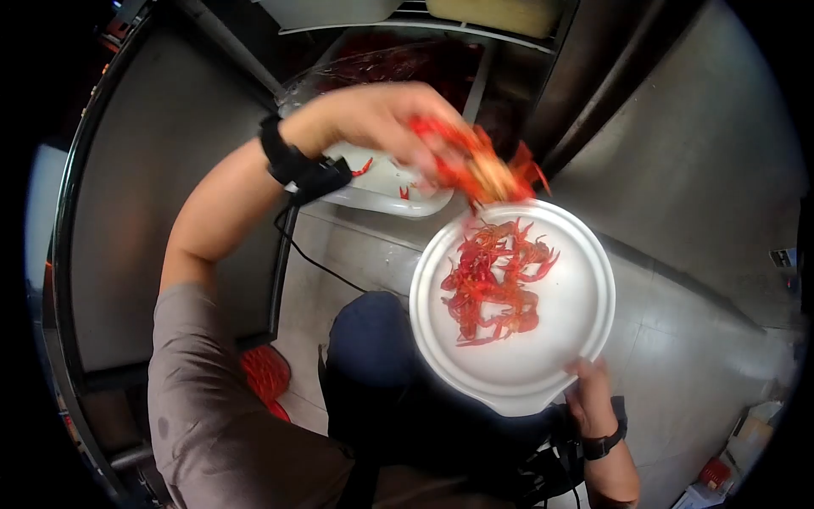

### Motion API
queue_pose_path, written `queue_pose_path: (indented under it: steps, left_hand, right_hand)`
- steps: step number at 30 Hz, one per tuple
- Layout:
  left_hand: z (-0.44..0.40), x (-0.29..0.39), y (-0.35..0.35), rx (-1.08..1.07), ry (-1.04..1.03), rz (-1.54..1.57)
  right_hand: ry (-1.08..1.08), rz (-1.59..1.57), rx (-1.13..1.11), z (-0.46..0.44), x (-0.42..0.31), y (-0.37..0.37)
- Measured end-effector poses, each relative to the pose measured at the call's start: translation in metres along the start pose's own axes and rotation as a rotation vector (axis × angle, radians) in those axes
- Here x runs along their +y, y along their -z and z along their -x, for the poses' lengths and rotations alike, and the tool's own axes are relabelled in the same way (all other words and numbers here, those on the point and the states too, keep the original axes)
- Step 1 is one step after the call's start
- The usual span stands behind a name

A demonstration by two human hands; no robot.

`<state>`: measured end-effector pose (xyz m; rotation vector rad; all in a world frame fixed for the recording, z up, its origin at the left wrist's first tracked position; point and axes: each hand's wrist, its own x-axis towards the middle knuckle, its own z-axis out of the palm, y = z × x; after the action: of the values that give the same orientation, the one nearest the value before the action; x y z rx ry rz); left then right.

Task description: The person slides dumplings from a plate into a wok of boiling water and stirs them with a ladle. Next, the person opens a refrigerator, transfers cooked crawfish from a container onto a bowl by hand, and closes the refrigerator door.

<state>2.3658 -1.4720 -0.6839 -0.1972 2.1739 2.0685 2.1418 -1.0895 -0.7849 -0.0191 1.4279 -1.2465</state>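
Note:
Several red crayfish [483, 288] lie on the left and middle of a round white plate [577, 297]. At the plate's lower right rim, my right hand [589, 394] grips it, fingers at the edge. Above the far rim, my left hand [415, 127] is closed around more red crayfish [483, 165], blurred by motion. Beyond the plate, a white tray [381, 202] holds a few small red crayfish pieces [363, 167]; my left hand and forearm hide part of it.
Behind the tray, a plastic-lined container [339, 78] holds dark red contents on a shelf. A dark flat panel [170, 187] stands at left. A red basket [264, 373] is low beside my knee. Metal surfaces rise at right, with boxes [750, 433] at lower right.

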Motion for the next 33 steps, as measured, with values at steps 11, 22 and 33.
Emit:
queue_pose_path:
  steps: [11, 22, 33]
  left_hand:
    - [-0.075, -0.16, 0.136, 0.368, 0.292, -1.017]
    - [-0.102, -0.261, 0.15, 0.752, 0.365, -1.109]
    - [-0.073, -0.274, 0.134, 0.462, 0.358, -1.39]
  right_hand:
    - [0.025, -0.02, 0.004, -0.006, 0.005, 0.005]
    - [0.013, 0.032, 0.044, 0.001, -0.003, -0.008]
    - [0.011, 0.038, 0.047, -0.003, 0.006, 0.003]
